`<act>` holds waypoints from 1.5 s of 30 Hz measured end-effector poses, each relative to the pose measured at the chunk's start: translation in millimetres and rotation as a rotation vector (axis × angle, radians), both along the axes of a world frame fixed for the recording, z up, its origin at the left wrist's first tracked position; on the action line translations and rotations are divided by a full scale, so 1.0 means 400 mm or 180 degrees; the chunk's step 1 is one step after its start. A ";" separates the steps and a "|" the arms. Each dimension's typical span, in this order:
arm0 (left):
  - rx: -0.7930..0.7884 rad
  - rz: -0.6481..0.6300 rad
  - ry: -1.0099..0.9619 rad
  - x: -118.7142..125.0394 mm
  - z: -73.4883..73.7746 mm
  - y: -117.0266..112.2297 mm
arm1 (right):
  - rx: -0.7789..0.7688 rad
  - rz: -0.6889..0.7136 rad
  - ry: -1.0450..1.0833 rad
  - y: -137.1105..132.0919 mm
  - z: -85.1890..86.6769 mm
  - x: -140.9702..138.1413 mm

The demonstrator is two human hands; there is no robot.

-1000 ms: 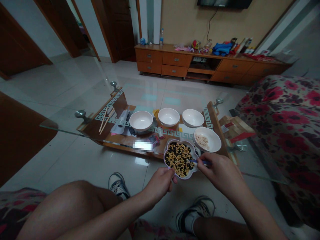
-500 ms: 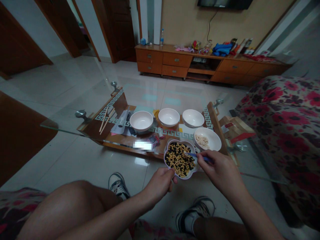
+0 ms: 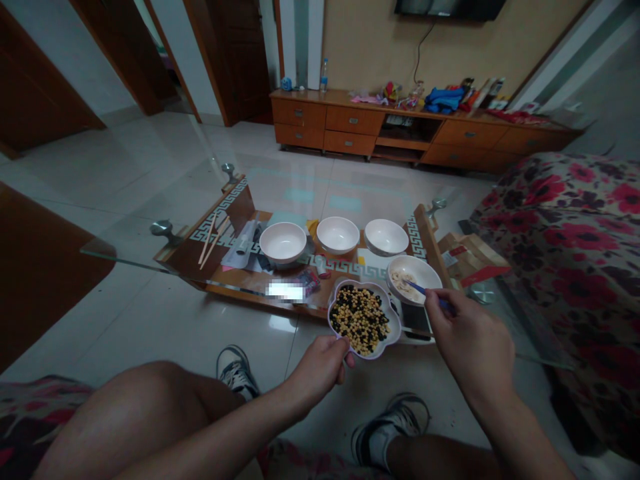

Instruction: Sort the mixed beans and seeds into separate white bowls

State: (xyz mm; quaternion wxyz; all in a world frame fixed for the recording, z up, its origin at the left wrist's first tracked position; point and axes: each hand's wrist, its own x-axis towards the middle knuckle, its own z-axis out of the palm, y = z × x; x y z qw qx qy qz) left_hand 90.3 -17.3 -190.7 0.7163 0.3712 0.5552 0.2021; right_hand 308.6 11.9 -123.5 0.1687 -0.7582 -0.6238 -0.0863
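My left hand (image 3: 327,360) pinches the near rim of a flower-shaped dish (image 3: 393,333), white with a lilac edge. Mixed black and yellow beans (image 3: 363,320) cover most of its bottom. Closed around a slim blue utensil (image 3: 420,289), my right hand (image 3: 470,333) is just right of the dish; whether it is a spoon or tweezers is unclear. The utensil's tip reaches into a white bowl (image 3: 430,280), among small pale pieces (image 3: 405,283) that are too small to identify. Three more white bowls, left (image 3: 283,243), middle (image 3: 338,235) and right (image 3: 387,237), stand behind on the glass table.
Two chopsticks (image 3: 207,247) lie at the left of the glass table (image 3: 150,200). A dark phone-like object (image 3: 417,321) is beside the dish, below my right hand. A brown paper bag (image 3: 473,257) stands at the right, near the flowered sofa (image 3: 565,227).
My right hand has moved right with the blue utensil, whose tip went from the beans to the pale pieces in the white bowl. My left hand and the dish stay put.
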 end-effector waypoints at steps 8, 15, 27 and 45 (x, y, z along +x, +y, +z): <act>-0.0018 0.0000 0.0004 0.004 0.006 0.004 | -0.0446 0.0071 -0.0205 0.001 -0.003 -0.002; 0.0006 -0.0019 0.0019 0.005 -0.006 0.001 | -0.0506 0.0164 -0.0101 0.001 -0.006 -0.003; 0.0010 0.0001 -0.0014 0.005 0.003 0.004 | -0.0255 0.0105 0.0046 -0.002 0.000 -0.009; 0.0057 -0.0057 0.0013 0.002 -0.005 0.001 | -0.0519 -0.0037 -0.0117 0.015 -0.013 0.004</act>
